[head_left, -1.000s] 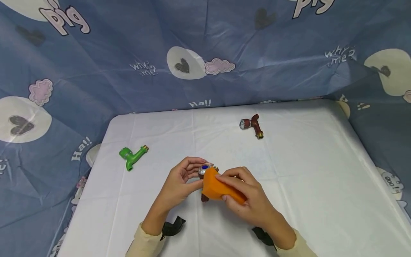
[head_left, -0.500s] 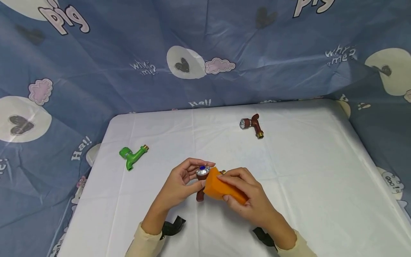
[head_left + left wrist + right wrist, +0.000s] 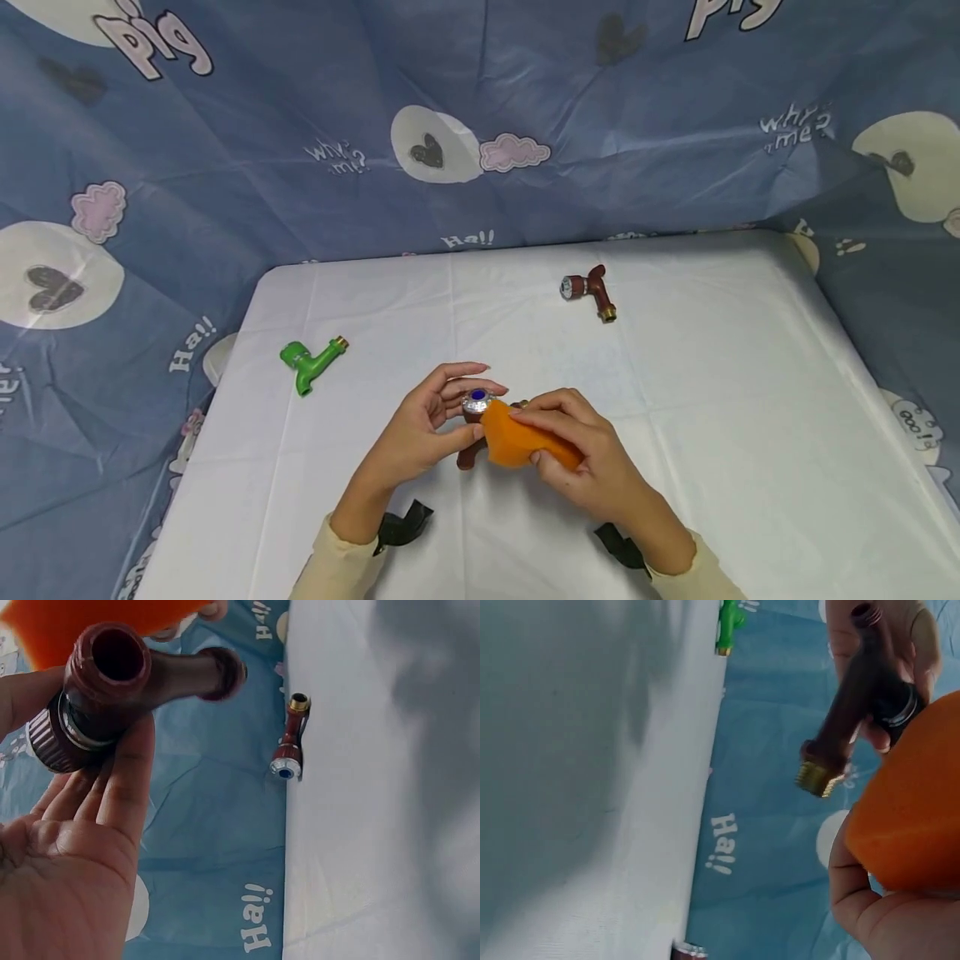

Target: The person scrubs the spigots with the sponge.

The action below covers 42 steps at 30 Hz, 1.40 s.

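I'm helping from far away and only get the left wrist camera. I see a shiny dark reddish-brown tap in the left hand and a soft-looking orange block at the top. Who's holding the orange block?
Observer: The head view shows the right hand gripping the orange block between its thumb and fingers.
Operator: Cool! What's at the long pipe end of the dark reddish-brown tap?
Observer: From the right wrist, a brass-coloured end with screw threads.
Operator: Is there a tap that isn't reddish-brown?
Observer: Yes, in the head view: a glossy green tap with a brass-coloured tip lies on the white cloth, to the left of the left hand.
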### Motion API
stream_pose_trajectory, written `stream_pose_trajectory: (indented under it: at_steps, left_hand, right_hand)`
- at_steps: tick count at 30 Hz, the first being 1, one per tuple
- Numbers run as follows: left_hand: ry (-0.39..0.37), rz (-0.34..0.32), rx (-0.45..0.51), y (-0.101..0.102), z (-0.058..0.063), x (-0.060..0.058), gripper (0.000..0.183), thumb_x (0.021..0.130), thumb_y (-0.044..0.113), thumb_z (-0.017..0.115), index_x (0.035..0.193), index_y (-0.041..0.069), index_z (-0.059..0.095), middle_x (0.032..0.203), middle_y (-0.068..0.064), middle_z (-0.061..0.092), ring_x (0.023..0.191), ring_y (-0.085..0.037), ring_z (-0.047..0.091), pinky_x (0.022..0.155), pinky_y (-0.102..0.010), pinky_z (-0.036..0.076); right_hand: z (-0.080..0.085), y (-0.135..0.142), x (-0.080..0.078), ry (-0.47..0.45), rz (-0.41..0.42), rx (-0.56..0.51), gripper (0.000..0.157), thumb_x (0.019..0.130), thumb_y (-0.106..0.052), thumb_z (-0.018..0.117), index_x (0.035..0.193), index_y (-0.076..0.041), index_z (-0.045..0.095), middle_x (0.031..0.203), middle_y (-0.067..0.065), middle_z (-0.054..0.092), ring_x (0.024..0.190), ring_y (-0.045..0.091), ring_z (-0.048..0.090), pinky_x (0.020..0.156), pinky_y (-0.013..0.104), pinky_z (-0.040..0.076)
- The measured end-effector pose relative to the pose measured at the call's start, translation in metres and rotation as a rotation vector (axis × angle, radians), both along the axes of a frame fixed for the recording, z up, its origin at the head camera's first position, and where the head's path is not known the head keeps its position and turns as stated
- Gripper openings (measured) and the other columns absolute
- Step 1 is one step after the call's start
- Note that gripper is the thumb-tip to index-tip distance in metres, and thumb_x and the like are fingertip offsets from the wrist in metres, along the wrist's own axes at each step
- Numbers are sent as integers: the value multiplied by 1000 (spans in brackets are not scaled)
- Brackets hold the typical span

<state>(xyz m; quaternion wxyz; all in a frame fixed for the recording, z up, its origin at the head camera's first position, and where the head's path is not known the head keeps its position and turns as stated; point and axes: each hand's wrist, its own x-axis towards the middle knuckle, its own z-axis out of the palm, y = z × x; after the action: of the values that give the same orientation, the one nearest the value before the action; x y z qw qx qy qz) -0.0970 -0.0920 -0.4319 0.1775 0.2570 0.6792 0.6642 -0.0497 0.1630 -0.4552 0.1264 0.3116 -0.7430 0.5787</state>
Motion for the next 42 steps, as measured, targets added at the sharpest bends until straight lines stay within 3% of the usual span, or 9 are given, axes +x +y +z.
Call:
stream_pose_trajectory:
  at_steps: [4,13,20,24,28,30,35,37,42]
  left_hand:
    - [-52,-32,15,-2,1,0,71,98,-4,69,160,12,37,143,-16,62,122,-32,66,105,-39,52]
    - [-108,-89,56,-6,3,0,73,100,-2,66,163,11,32,152,-18,55,125,-36,64,104,-37,53]
    - [-97,-64,18,-5,3,0,72,100,-2,68,161,16,36,150,-14,57,127,-31,64,107,-40,51]
    - [-108,-74,-1,-3,3,2,73,100,-2,68,162,16,35,149,-13,58,95,-23,73,89,-36,59]
    - [-113,-77,-26,0,4,5,76,99,-3,69,162,21,35,148,-11,60,89,-21,70,60,-31,57]
    - [-93,-76,-45,2,4,5,77,99,-2,70,162,24,35,147,-9,61,97,-23,70,57,-32,57]
    - [-33,-56,-79,4,3,7,79,98,-2,71,163,25,34,146,-5,62,103,-26,69,87,-35,57]
    - [-35,-38,-74,5,3,7,81,97,-3,72,163,23,33,148,-6,60,109,-27,68,86,-34,57]
    - [-68,2,-59,6,5,8,84,97,-1,73,164,26,32,151,-5,58,90,-25,66,53,-32,54]
  right_hand:
    - [-2,4,-4,-5,-5,10,51,81,9,64,128,-9,73,122,5,64,109,22,61,89,29,57]
    - [-4,8,-6,-91,-22,31,49,84,8,65,128,-12,74,122,3,64,108,20,61,88,29,57]
    - [7,6,2,-85,42,-45,54,81,12,62,129,-10,73,123,5,65,106,22,65,88,31,58]
    - [15,1,4,-56,62,-73,52,82,10,65,131,-7,72,125,8,64,108,24,64,89,32,58]
    - [20,-5,2,50,17,10,44,88,-2,72,132,-9,72,125,7,63,108,22,60,86,31,56]
    - [20,-6,1,97,-27,69,41,90,-8,74,131,-11,73,123,5,63,107,21,58,84,30,55]
    - [17,4,-3,94,-135,144,40,87,-7,76,127,-12,75,118,3,65,103,19,57,84,25,51]
    - [15,9,-5,83,-170,167,40,86,-6,77,126,-11,76,117,3,65,102,19,56,85,24,49]
    - [13,18,-6,75,-226,212,40,86,-10,77,126,-12,76,117,2,66,103,19,55,84,23,47]
